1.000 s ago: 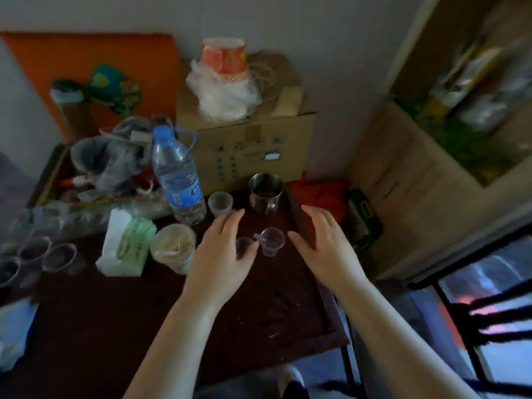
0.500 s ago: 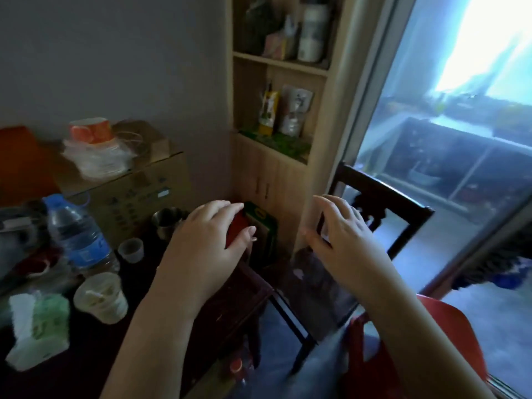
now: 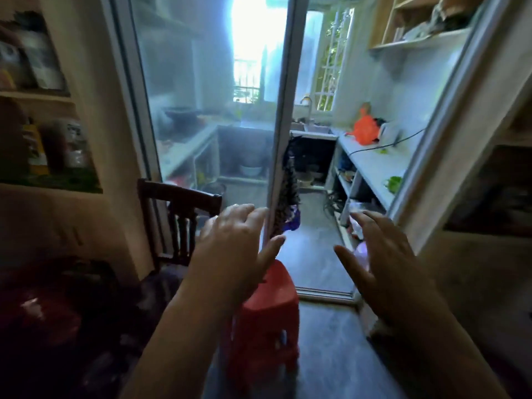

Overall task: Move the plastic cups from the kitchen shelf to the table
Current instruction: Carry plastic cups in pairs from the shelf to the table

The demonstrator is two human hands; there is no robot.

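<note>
My left hand (image 3: 233, 249) and my right hand (image 3: 383, 260) are held out in front of me at chest height, fingers spread, both holding nothing. They point toward an open doorway into the kitchen. A wooden kitchen shelf (image 3: 414, 38) hangs high on the kitchen's right wall with blurred items on it. No plastic cups can be made out in this view. The table is out of sight except for a dark blurred corner (image 3: 43, 312) at lower left.
A red plastic stool (image 3: 267, 315) stands on the floor just below my left hand. A dark wooden chair (image 3: 178, 208) is left of it. A sliding glass door (image 3: 207, 96) covers the left half of the doorway. A white counter (image 3: 371, 162) runs along the kitchen's right side.
The view has swung right, away from the cluttered table with its small cups toward the kitchen doorway. Both hands left the cups on the table and stay spread and without anything in them.
</note>
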